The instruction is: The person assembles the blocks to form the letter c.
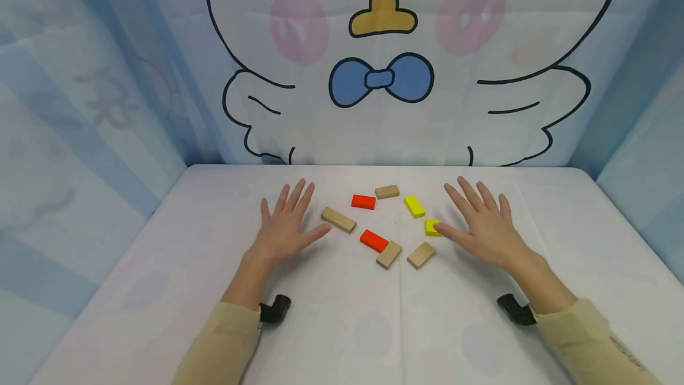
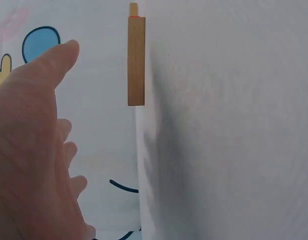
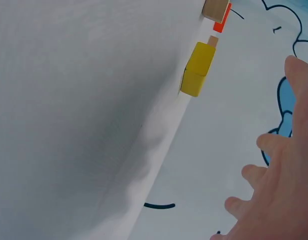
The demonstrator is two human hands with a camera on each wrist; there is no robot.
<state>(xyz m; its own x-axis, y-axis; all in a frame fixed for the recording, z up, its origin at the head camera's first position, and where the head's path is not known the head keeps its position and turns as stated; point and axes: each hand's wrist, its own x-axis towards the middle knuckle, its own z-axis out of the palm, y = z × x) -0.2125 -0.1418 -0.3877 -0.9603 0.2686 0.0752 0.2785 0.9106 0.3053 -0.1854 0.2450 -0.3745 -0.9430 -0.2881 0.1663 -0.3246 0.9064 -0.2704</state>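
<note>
Spread fingers mark both hands, and neither holds anything. My left hand [image 1: 283, 227] hovers over the table's left half, its thumb near a long plain wooden block [image 1: 338, 220]. On the other side, my right hand [image 1: 488, 230] has its thumb overlapping the edge of a yellow block [image 1: 431, 227] in the head view; in the right wrist view the hand stands apart from the yellow blocks [image 3: 198, 67]. Between the hands lie a second yellow block [image 1: 414, 207], two red blocks, one farther back [image 1: 363, 201] and one nearer [image 1: 373, 240], and more plain wooden blocks [image 1: 421, 255].
One plain block [image 1: 389, 255] touches or nearly touches the nearer red one. Another [image 1: 387, 192] lies toward the back. A white cloth covers the table [image 1: 347, 325]. Behind it hangs a curtain [image 1: 385, 129] printed with a cartoon bird. Black wrist mounts [image 1: 275, 309] sit at both cuffs.
</note>
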